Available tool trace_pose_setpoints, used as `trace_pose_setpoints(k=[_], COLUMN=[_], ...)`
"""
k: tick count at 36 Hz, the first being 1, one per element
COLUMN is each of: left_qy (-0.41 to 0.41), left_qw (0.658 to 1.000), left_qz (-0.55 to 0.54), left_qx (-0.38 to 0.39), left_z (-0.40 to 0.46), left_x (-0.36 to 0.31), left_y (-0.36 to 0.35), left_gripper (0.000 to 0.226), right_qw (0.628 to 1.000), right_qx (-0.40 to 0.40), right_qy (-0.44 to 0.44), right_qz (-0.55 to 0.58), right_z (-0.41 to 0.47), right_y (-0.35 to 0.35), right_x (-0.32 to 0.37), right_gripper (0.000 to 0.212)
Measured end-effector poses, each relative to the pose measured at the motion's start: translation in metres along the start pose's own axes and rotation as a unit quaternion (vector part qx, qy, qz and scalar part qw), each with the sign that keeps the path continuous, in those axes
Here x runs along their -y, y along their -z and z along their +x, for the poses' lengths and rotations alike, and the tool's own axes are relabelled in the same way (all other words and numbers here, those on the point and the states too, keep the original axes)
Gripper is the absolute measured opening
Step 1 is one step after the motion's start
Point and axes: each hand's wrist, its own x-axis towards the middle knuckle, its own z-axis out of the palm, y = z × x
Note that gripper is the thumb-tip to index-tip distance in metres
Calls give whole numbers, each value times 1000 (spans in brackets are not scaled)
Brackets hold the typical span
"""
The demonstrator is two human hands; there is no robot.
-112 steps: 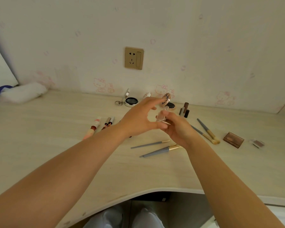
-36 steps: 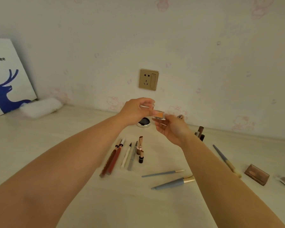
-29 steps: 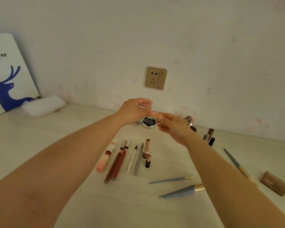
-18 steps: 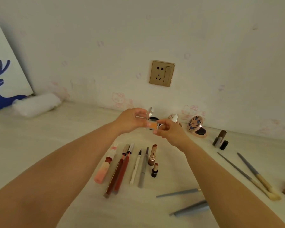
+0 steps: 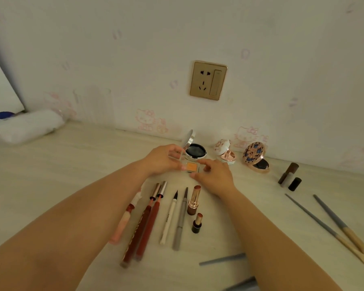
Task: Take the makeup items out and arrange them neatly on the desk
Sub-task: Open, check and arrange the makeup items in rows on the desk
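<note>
Both hands pinch a small orange blush pan (image 5: 192,166): the left hand (image 5: 160,159) holds its clear lid open, the right hand (image 5: 213,175) steadies the base, low over the desk (image 5: 61,175) before the round open compact (image 5: 194,151), probably to extend that back row.

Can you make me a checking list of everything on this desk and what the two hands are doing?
Surface: pale wooden desk, against the wall.
Job's things: small orange blush case, lid up, held by both hands; three open round compacts along the wall; a row of lip pencils, liners and two uncapped lipsticks; long-handled brushes on the right.
Clutter: rolled white cloth at far left.
Grippers: left hand pinches the clear lid; right hand holds the case's base.
Cables: nothing seen.
Surroundings: gold wall socket; cartoon cat wallpaper.
</note>
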Motion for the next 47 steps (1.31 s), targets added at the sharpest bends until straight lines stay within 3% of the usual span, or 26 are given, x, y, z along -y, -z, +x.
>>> trace_pose_setpoints(k=[13, 19, 22, 27, 30, 36, 41, 47], left_qy=[16, 19, -4, -134, -184, -261, -269, -256], left_qw=[1000, 999, 998, 972, 959, 952, 950, 953], left_qz=[10, 26, 37, 83, 63, 120, 154, 162], left_qx=[15, 6, -43, -172, -206, -107, -22, 25], left_z=[2, -12, -25, -58, -78, -117, -128, -126], left_x=[1, -8, -14, -51, -88, -144, -169, -187], left_y=[-1, 8, 11, -2, -22, -89, -159, -230], left_gripper=[50, 61, 61, 39, 30, 25, 24, 21], right_qw=[999, 999, 993, 979, 974, 978, 972, 952], right_qx=[31, 26, 28, -31, -64, -90, -149, -222], right_qy=[-16, -32, -48, -82, -76, -73, -107, -157], right_qz=[-40, 35, 107, 187, 203, 172, 145, 140], right_z=[0, -8, -19, -52, -82, -150, -199, -236], right_y=[3, 9, 18, 38, 53, 88, 123, 156], right_x=[3, 4, 4, -1, -6, -35, -82, -139], right_gripper=[57, 67, 56, 35, 28, 20, 22, 23])
